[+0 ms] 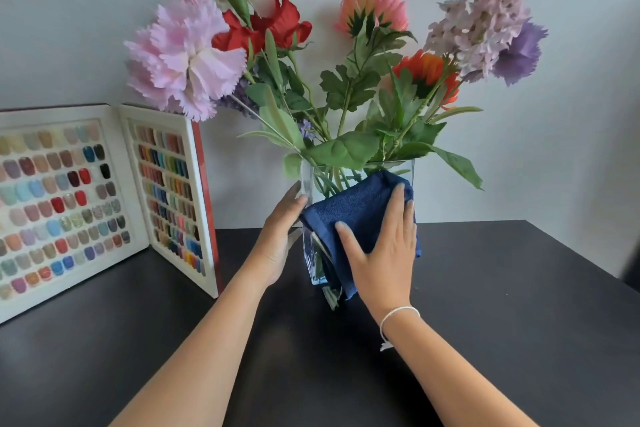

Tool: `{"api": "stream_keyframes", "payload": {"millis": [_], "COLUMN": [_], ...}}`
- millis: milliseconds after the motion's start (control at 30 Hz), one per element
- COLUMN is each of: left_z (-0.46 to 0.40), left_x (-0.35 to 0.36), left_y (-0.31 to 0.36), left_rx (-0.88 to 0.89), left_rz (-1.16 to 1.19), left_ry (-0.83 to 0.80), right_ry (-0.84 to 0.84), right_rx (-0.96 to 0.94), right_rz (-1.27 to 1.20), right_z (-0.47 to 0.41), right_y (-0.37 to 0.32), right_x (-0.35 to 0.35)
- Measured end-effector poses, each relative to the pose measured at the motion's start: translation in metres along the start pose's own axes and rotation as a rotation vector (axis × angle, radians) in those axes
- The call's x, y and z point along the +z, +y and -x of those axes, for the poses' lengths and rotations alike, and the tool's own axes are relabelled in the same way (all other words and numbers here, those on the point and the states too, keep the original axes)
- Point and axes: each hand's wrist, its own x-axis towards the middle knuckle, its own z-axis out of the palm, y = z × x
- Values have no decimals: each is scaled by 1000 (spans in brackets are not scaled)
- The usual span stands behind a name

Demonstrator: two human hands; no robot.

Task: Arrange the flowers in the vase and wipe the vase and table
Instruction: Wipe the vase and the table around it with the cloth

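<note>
Two bare forearms reach over the dark matte table [519,305]. The right hand [384,253] lies flat with fingers spread, pressing a folded navy terry cloth [360,211] against the near face of the square clear glass vase [313,267], likely to rub that pane clean. The left hand [280,236], open with fingers together, braces the vase's left wall so it does not slide. Above, the mixed artificial flowers [346,97] already stand fanned in the vase. At the left, an open white nail-colour sample board [138,201] leans by the grey wall.
</note>
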Motion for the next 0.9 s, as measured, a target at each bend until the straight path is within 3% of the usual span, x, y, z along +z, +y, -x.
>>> {"api": "stream_keyframes", "payload": {"millis": [333, 533, 700, 900], "left_z": [-10, -8, -11, -14], "left_x": [6, 5, 4, 3], "left_y": [-5, -8, -10, -14], "left_rx": [31, 36, 11, -18], "left_rz": [-54, 28, -16, -56], "left_ry": [1, -98, -62, -17], "right_ry": [4, -88, -104, 18], "right_rx": [6, -204, -303, -154], "right_rz": [-69, 113, 172, -40], "right_z": [-13, 3, -9, -36], "right_y": [-2, -5, 1, 15], "right_x": [13, 22, 13, -4]}}
